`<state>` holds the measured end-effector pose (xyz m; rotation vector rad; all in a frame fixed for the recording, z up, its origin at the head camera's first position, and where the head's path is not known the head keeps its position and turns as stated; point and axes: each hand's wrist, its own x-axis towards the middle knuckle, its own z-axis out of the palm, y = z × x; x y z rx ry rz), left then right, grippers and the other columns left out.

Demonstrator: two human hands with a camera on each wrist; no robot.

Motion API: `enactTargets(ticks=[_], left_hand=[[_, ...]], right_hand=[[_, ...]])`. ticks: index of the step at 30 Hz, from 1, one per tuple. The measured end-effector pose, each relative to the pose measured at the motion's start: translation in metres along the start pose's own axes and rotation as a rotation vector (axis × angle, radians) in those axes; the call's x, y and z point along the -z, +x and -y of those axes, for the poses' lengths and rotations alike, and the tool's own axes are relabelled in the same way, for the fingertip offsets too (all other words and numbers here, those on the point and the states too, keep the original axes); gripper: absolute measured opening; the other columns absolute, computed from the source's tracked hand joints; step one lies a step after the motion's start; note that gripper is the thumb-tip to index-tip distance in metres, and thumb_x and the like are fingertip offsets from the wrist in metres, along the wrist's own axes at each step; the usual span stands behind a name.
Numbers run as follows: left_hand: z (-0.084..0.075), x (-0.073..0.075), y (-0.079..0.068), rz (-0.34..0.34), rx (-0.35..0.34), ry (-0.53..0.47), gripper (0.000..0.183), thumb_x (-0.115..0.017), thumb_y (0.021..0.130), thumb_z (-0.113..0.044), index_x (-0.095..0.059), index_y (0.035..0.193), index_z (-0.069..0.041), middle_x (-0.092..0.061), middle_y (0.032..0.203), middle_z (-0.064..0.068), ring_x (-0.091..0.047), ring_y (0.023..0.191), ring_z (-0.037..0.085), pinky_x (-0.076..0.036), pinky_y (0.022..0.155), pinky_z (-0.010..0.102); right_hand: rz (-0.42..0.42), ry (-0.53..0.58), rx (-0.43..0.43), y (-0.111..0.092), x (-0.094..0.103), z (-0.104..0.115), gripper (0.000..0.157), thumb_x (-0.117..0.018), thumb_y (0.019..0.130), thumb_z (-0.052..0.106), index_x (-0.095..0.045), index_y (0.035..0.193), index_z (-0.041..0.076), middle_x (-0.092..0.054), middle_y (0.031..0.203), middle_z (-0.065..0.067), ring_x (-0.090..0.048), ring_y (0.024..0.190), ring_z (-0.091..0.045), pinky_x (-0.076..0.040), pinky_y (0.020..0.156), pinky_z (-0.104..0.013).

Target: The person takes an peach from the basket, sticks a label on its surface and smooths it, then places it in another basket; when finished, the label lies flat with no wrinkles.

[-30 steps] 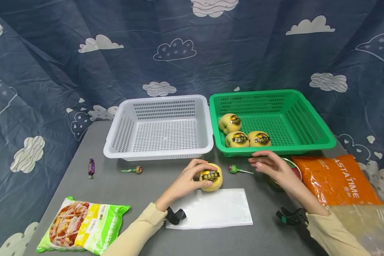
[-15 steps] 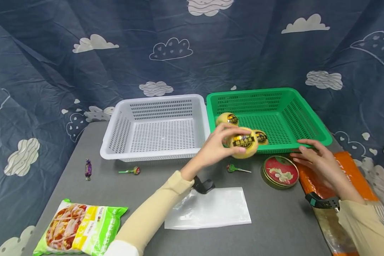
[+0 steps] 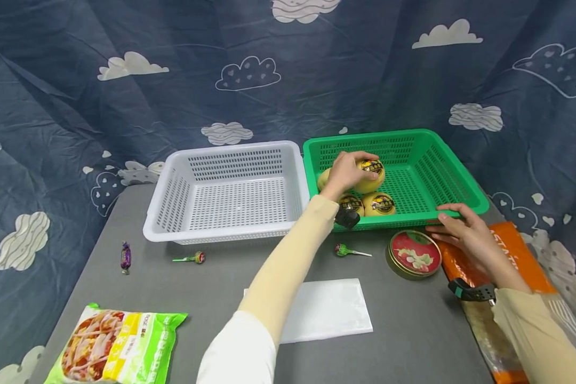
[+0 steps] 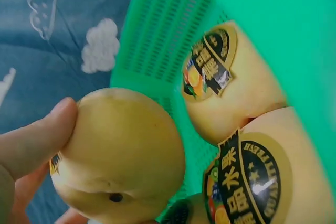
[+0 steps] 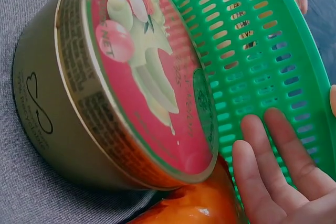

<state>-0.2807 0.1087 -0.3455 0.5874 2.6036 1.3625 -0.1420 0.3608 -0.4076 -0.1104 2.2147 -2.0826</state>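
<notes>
My left hand (image 3: 348, 172) holds a yellow peach (image 3: 368, 178) over the green basket (image 3: 446, 186), thumb and fingers around its sides. The left wrist view shows the peach (image 4: 123, 150) raised above the basket floor, its stem end facing the camera. Two stickered peaches (image 3: 379, 204) lie against the front wall. Another peach (image 3: 324, 179) at the left is mostly covered by my hand. My right hand (image 3: 472, 234) is at the basket's front right rim. In the right wrist view its fairly straight fingers (image 5: 260, 150) rest along the slotted outer wall.
A white basket (image 3: 168, 234) stands left of the green one. In front are a red-lidded round tin (image 3: 415, 253), lollipops (image 3: 342, 250), a purple-wrapped candy (image 3: 126, 257) and a clear plastic bag (image 3: 331, 309). A green food packet (image 3: 120, 346) lies front left, an orange pasta bag (image 3: 513, 250) right.
My left hand has carried the peach from the table near the plastic bag up and over into the green basket. My right hand has moved from above the tin to the basket's rim.
</notes>
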Motion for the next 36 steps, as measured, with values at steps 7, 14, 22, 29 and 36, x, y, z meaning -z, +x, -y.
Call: enactTargets(ticks=[7,14,22,29,36], left_hand=[[-0.002,-0.012,0.014,-0.045,0.079,0.059,0.037,-0.071,0.077,-0.027,-0.063,0.113,-0.027,-0.051,0.119,-0.003,-0.04,0.115,0.012,-0.039,0.087,0.025],[-0.007,-0.018,0.015,0.054,0.126,0.258,0.037,-0.061,0.086,-0.028,-0.056,0.122,-0.03,-0.044,0.129,-0.003,-0.032,0.123,0.014,-0.028,0.099,0.03],[-0.007,-0.014,0.015,0.195,0.17,0.393,0.049,-0.04,0.094,-0.005,-0.04,0.135,-0.033,-0.031,0.142,-0.003,-0.019,0.132,0.011,-0.025,0.098,0.029],[0.002,-0.003,0.018,0.341,0.175,0.306,0.058,-0.037,0.092,0.001,-0.027,0.142,-0.026,-0.027,0.145,0.001,-0.037,0.117,0.013,-0.03,0.068,0.021],[0.008,0.03,0.008,0.503,0.09,0.294,0.045,-0.043,0.095,-0.013,-0.036,0.139,-0.015,-0.032,0.142,0.001,-0.039,0.115,0.017,-0.035,0.078,0.023]], right_hand=[[-0.006,-0.029,-0.004,0.002,0.001,0.001,0.028,-0.044,0.096,0.017,-0.039,0.122,0.009,-0.06,0.099,-0.001,-0.063,0.09,-0.016,-0.05,0.073,-0.025],[0.001,0.012,-0.002,0.003,0.001,-0.001,0.028,-0.044,0.095,0.017,-0.039,0.121,0.008,-0.062,0.1,0.0,-0.063,0.09,-0.017,-0.05,0.073,-0.027],[0.006,0.039,-0.01,0.007,-0.001,-0.002,0.028,-0.045,0.095,0.017,-0.04,0.121,0.008,-0.061,0.097,-0.003,-0.063,0.09,-0.018,-0.051,0.072,-0.027],[0.015,0.073,0.0,0.007,0.001,-0.005,0.028,-0.044,0.095,0.015,-0.04,0.121,0.008,-0.06,0.096,-0.003,-0.063,0.089,-0.017,-0.051,0.072,-0.028],[0.012,0.072,-0.004,0.006,0.001,-0.005,0.028,-0.044,0.095,0.016,-0.039,0.122,0.008,-0.061,0.097,-0.003,-0.063,0.089,-0.017,-0.051,0.072,-0.028]])
